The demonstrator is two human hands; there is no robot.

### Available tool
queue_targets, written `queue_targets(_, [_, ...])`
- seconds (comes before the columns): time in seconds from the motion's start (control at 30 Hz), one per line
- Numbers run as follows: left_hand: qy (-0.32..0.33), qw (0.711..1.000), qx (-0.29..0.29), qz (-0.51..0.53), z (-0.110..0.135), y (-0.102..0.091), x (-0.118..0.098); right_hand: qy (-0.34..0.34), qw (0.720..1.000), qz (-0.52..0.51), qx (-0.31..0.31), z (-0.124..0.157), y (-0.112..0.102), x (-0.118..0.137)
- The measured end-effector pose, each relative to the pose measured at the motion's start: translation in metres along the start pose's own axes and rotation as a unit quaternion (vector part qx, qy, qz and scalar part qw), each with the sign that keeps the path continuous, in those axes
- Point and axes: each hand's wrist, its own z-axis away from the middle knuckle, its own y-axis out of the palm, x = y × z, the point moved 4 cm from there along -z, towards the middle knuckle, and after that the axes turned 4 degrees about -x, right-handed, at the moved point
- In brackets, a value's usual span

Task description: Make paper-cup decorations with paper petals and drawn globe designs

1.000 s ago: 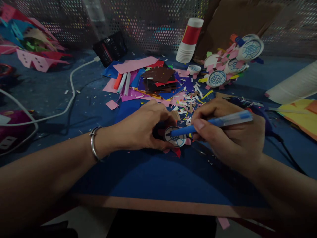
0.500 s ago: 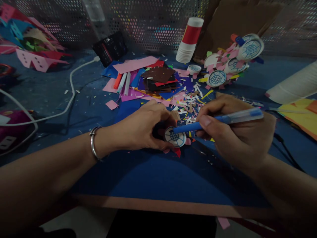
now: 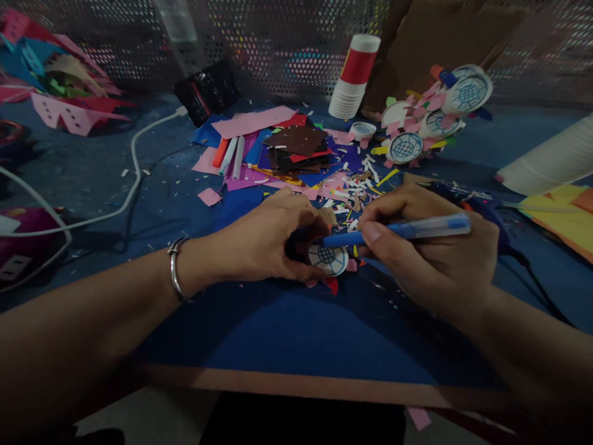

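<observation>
Near the front of the blue table, my left hand grips a small paper cup piece by its side, its round white base tilted toward me. Blue lines form a ring, spokes and a grid on that base. Between the thumb and fingers of my right hand is a blue marker, its tip at the upper left part of the drawn base. Pink and red paper tabs stick out beneath the cup piece. Whether the tip touches the surface I cannot tell.
Behind my hands lie paper scraps, stacked coloured paper and several markers. Decorated cup pieces are joined at the back right. Stacked paper cups stand by the cardboard. A white cable crosses the left side.
My right hand has shifted slightly left and the marker's back end has swung left and down, uncovering a dark corded tool behind. My left hand and the cup piece stay in place.
</observation>
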Motion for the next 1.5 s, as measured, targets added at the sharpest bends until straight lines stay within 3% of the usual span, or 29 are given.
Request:
queue_targets(0.6, [-0.015, 1.0, 0.002, -0.008, 0.002, -0.001, 0.001, -0.01, 1.0, 0.002, -0.028, 0.002, -0.007, -0.002])
queue_targets(1.07, [-0.005, 1.0, 0.001, -0.007, 0.001, 0.0, 0.0, -0.027, 0.999, 0.007, -0.017, 0.0, -0.003, 0.0])
queue_targets(1.3, [-0.007, 1.0, 0.005, -0.005, 0.001, 0.0, 0.001, -0.033, 0.997, 0.018, -0.072, 0.003, -0.011, 0.001])
queue_targets(1.5, [-0.025, 1.0, 0.008, 0.01, 0.002, -0.001, 0.003, 0.002, 0.995, 0.026, -0.093, 0.005, -0.019, 0.003])
